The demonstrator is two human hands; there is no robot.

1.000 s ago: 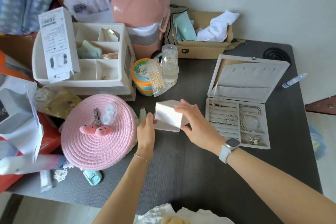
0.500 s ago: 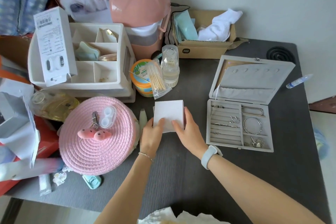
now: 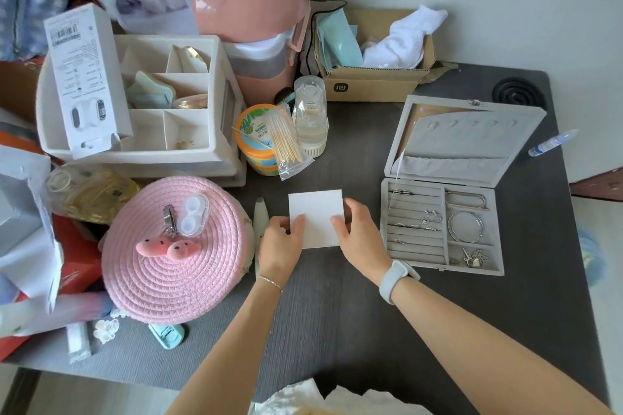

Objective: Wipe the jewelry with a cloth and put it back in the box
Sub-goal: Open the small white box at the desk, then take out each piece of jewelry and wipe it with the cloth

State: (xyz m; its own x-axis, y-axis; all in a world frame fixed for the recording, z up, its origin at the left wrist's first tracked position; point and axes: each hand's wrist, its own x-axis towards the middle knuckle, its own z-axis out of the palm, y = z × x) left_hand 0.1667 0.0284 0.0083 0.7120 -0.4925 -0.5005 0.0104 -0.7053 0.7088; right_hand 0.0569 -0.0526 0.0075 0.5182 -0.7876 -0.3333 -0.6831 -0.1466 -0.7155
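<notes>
I see the white cloth [image 3: 317, 217] lying flat as a small square on the dark worktop [image 3: 337, 330], about mid-scene, with my two hands at its near corners. My left hand [image 3: 281, 248] sits at the near-left corner, thumb laid on top of the cloth and the other fingers curled down at its left edge, so it pinches that corner. My right hand [image 3: 359, 239] sits at the near-right corner, thumb on the cloth's surface and fingers wrapped round the right edge, pinching it as well. The far half of the cloth lies bare beyond both hands.

The jewelry box [image 3: 441, 226] stands open just right of my right hand, apart from it, its lid tipped back toward the far side. In its tray I can make out a bangle [image 3: 467, 227] in the right-hand column, a longer clasp-like piece [image 3: 467, 199] farther back, a small tangle of chain with a pendant [image 3: 473, 259] in the near-right compartment, and several small pieces [image 3: 429, 217] on the ring rolls to the left; the finer ones are too small to name.

Just left of my left hand lies a slim pale pen-like tool [image 3: 261, 216], and beyond it a round pink woven lid [image 3: 175, 266].
</notes>
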